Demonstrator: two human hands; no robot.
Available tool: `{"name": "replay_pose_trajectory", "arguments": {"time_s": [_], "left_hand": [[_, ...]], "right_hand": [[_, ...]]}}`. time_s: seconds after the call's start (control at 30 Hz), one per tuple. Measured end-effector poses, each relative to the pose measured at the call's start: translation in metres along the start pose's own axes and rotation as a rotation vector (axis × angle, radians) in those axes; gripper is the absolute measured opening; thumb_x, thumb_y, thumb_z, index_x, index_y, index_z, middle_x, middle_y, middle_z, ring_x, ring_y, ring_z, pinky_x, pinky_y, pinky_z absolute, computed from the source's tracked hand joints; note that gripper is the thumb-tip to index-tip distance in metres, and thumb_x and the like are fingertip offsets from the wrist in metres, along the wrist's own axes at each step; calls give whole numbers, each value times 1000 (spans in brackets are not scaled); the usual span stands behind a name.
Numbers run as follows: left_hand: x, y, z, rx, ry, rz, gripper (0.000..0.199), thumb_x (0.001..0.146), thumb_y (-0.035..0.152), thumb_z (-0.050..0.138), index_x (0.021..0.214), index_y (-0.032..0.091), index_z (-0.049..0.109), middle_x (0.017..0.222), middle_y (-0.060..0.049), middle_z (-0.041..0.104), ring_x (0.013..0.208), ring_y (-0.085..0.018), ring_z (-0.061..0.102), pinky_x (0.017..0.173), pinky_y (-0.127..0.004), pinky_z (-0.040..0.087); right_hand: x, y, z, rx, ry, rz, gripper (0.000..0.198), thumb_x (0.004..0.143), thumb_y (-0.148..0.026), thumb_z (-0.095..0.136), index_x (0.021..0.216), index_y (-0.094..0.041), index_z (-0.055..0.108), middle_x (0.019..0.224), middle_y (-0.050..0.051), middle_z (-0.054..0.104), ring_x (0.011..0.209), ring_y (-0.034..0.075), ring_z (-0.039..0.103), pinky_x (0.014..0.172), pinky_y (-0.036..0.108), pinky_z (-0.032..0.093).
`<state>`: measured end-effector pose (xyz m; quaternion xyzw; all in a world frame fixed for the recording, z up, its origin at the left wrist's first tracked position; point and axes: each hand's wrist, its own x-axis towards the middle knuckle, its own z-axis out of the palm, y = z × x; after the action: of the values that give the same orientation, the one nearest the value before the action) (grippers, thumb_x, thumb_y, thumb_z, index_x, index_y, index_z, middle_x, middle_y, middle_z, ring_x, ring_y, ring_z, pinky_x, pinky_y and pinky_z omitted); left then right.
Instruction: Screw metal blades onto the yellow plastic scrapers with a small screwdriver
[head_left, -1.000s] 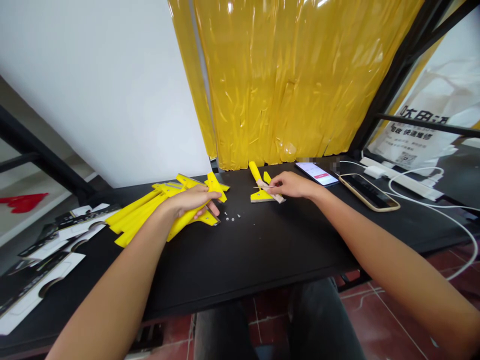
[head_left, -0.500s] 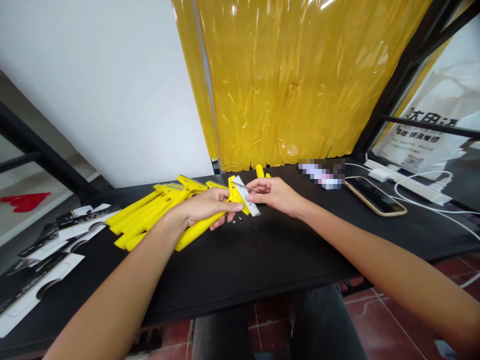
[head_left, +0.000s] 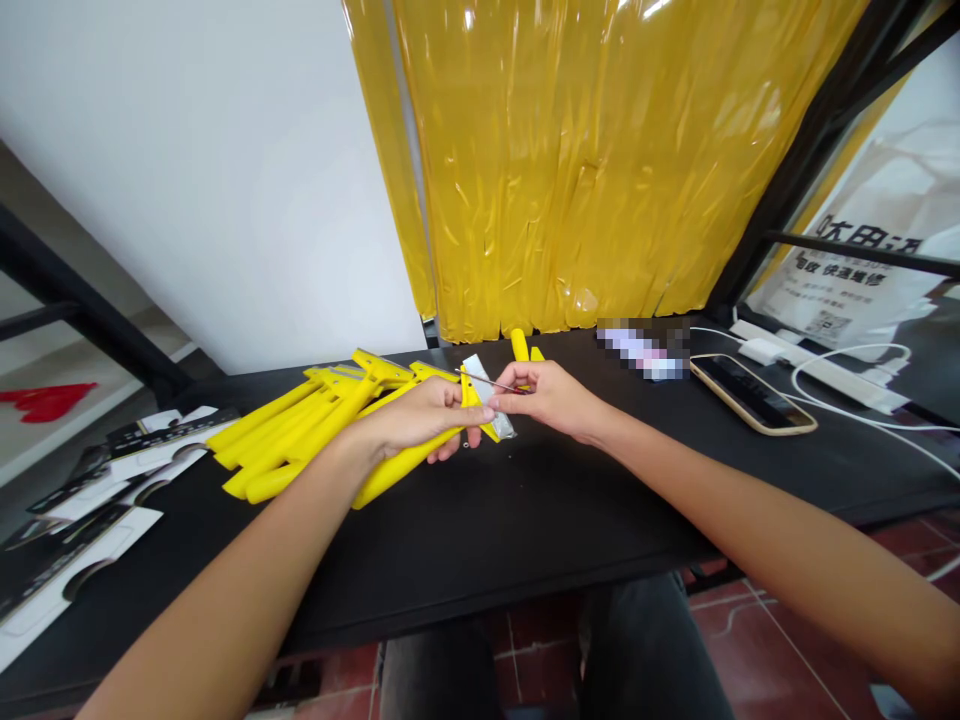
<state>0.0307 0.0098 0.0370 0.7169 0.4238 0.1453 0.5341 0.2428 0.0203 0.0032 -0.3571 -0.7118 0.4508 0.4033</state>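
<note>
Near the middle of the black table, my left hand point(head_left: 426, 415) is closed around a yellow scraper point(head_left: 401, 470), its handle pointing toward the lower left. A silvery strip point(head_left: 472, 368), seemingly a blade with clear plastic at its lower end, lies against the scraper's head. My right hand point(head_left: 553, 400) pinches a thin metal rod-like tool point(head_left: 489, 382); its tip reaches across the head, and its exact kind is unclear. The right fingertips touch or nearly touch the strip. Left of my hands lies a pile of similar yellow scrapers point(head_left: 300, 425).
Black-and-white cards point(head_left: 112, 560) lie at the left. Behind my right hand is another yellow handle point(head_left: 520, 345). A phone point(head_left: 750, 392), a power strip point(head_left: 817, 365) and white cables occupy the right side. A yellow plastic curtain point(head_left: 585, 180) hangs behind the table.
The scraper's head has turned more edge-on and sits slightly lower. Both hands have shifted down a little, with the rod still across the head.
</note>
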Motion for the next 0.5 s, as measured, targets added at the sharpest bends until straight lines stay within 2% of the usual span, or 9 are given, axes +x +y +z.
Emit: {"name": "replay_pose_trajectory", "arguments": {"time_s": [0.1,0.17,0.23,0.3,0.4,0.5], "left_hand": [[0,0,1,26,13,24,35,88,44,67,68,15,66,47,0,58,38,-11,51,39,-21,38],[0,0,2,40,14,39,35,89,43,66,68,15,66,47,0,57,39,-10,51,40,-21,38],[0,1,2,44,7,51,35,90,42,65,68,15,65,45,1,56,38,-10,50,39,-21,37],[0,1,2,43,4,57,34,90,42,64,68,15,64,45,1,55,36,-10,48,38,-21,36],[1,1,2,30,28,46,35,90,41,64,67,15,64,44,1,55,34,-9,46,37,-21,35],[2,0,3,26,65,13,38,91,43,63,66,14,64,43,1,54,33,-9,45,38,-22,37]], "right_hand": [[-1,-2,-1,76,-19,73,31,68,-43,82,74,-19,64,69,-2,59,60,10,47,55,25,37],[-1,-2,-1,144,-42,136,34,66,-44,83,73,-19,62,64,-5,54,51,7,36,45,24,27],[-1,0,-1,203,-75,172,35,67,-45,83,74,-19,60,60,-7,48,46,5,26,41,24,17],[-1,1,0,238,-99,175,35,69,-46,82,77,-20,61,58,-8,44,45,5,22,40,24,12],[-1,1,1,202,-50,150,34,72,-47,80,77,-19,60,59,-7,46,45,5,24,41,24,15],[-3,-1,1,75,102,42,35,77,-47,75,69,-19,54,66,-2,56,54,8,43,49,24,32]]}}
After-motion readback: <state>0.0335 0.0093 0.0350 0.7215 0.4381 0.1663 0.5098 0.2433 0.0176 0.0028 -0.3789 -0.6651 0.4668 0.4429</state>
